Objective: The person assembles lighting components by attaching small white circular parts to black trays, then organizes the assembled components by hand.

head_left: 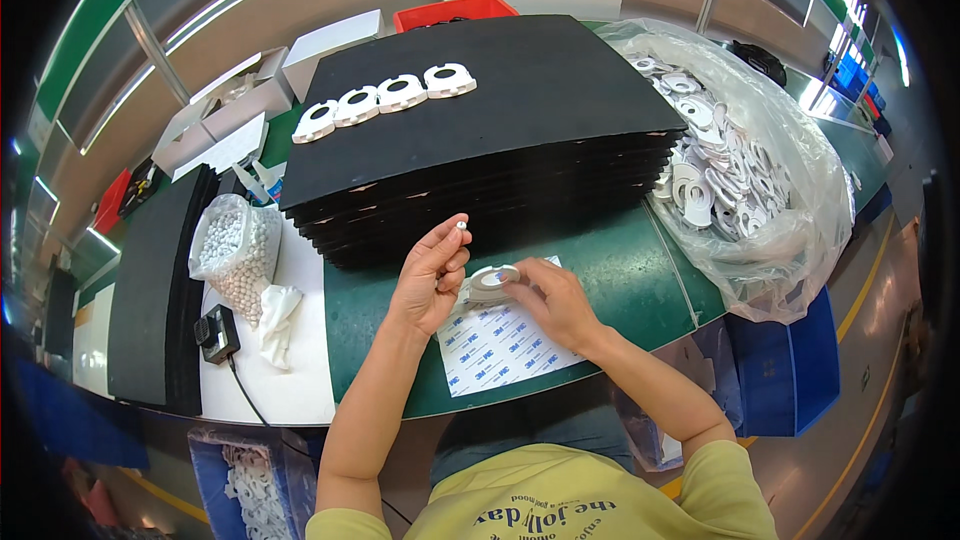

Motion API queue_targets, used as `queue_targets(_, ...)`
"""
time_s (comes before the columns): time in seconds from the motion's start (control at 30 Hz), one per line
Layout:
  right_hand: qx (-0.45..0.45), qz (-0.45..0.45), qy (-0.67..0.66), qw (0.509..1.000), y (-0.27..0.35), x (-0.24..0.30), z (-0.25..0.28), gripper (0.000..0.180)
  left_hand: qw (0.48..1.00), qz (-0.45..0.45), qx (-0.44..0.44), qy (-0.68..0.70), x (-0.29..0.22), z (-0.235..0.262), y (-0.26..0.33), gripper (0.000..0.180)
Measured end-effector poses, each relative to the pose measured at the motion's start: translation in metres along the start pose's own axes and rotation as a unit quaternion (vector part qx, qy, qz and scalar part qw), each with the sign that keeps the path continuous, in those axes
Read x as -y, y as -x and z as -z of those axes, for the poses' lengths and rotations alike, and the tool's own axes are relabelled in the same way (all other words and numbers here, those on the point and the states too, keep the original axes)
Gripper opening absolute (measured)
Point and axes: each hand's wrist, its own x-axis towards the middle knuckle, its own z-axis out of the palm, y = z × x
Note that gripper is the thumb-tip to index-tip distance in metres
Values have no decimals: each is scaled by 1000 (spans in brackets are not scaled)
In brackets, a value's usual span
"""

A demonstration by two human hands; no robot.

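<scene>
- a tiny white bead [461, 225] is pinched between the left hand [432, 275] fingers, just above the white ring part [492, 283]
- the ring part is clamped by the right hand [555, 302] fingers, over the adhesive sheet [500, 340] on the green worktop [620, 280]
- looks like the bead-fitting step; the bead probably needs careful lining up with the ring next
- finished-looking pieces [385, 100] are laid on the black foam stack [480, 130] behind the ring

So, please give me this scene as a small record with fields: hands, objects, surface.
left hand: pinches a small white bead
right hand: holds a white ring part
under hands: white backing sheet
surface: green table
black sheet stack: four white ring parts on top
left: bag of white beads
right: clear bag of ring parts
</scene>
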Motion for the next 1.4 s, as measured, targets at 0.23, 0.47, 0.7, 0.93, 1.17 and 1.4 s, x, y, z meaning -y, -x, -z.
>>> queue_targets(0.23, -87, 24, -83, 992, -2, 8, 5, 9, 1000, -6, -18, -13, 0, -7, 1, 25)
queue_targets(0.47, -159, -56, -373, 912, -32, 13, 19, 16, 996, 10, -3, -86, 8, -20, 5, 24)
queue_targets(0.7, -150, -46, -355, 922, -40, 19, 16, 19, 996, 10, 6, -91, 7, -26, 6, 21)
queue_targets(0.93, -127, -33, -346, 929, -36, 37, 26, 15, 993, 21, 27, -115, 7, -25, 9, 15)
queue_targets(1.17, -232, 169, -86, 954, -108, 73, 79, 26, 995, 66, -77, 17, 0, -32, 13, 25)
queue_targets(1.4, -220, 32, 177, 959, -220, 38, 134, 30, 992, 84, -81, 48, 5, -37, 9, 31)
